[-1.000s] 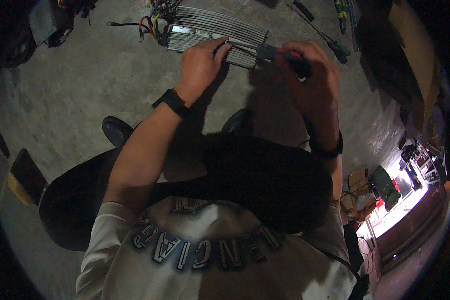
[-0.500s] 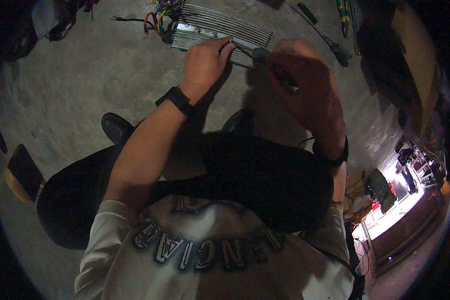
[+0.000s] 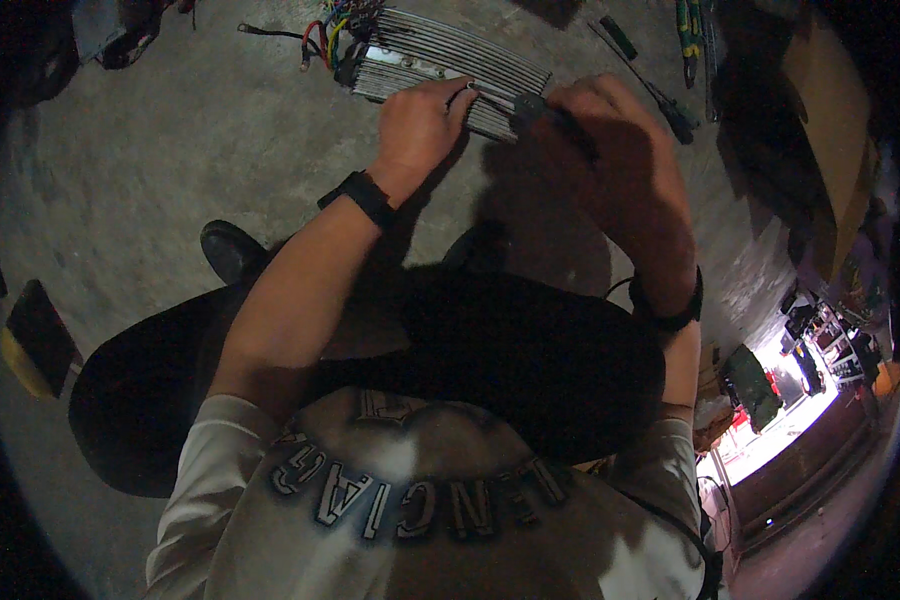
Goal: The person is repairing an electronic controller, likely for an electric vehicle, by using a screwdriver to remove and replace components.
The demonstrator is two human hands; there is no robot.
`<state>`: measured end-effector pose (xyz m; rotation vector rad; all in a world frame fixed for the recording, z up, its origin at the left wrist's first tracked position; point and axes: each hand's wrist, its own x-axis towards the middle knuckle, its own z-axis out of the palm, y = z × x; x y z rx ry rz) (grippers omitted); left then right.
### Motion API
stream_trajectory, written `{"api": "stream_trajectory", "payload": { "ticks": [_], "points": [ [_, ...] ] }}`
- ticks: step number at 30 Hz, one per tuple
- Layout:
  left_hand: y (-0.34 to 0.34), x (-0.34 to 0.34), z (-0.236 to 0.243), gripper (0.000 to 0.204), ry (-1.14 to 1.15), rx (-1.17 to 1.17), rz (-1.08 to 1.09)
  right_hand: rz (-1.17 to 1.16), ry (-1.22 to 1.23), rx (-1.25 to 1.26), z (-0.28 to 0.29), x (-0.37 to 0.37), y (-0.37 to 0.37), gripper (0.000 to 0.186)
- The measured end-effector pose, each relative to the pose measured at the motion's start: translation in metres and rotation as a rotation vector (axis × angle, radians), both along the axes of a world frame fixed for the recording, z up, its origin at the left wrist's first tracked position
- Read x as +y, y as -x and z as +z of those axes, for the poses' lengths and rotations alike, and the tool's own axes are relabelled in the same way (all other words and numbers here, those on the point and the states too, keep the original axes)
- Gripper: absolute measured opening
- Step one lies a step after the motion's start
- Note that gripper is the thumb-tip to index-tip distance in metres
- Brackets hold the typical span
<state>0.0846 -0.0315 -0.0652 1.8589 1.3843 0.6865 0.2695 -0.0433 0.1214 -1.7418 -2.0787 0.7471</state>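
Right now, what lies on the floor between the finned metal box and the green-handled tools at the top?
In the head view, a long dark-handled screwdriver lies on the concrete between the finned metal box and the green-handled tools.
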Motion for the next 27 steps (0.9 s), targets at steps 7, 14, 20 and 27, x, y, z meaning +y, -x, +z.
{"api": "stream_trajectory", "payload": {
  "ticks": [7, 14, 20, 27],
  "points": [
    [0.0, 0.0, 0.004, 0.028, 0.035, 0.055, -0.013, 0.088, 0.03, -0.027, 0.007, 0.008, 0.005, 0.016],
    [-0.001, 0.0, 0.005, 0.027, 0.009, 0.023, 0.001, 0.265, -0.205, 0.02, -0.01, 0.021, -0.002, 0.025],
    [0.0, -0.003, 0.008, 0.021, -0.033, 0.063, 0.004, 0.053, 0.204, -0.391, 0.037, 0.027, 0.035, 0.032],
    [-0.004, -0.004, 0.006, 0.024, 0.024, -0.009, 0.006, 0.186, 0.056, -0.35, 0.028, 0.027, 0.027, 0.026]
  ]
}}
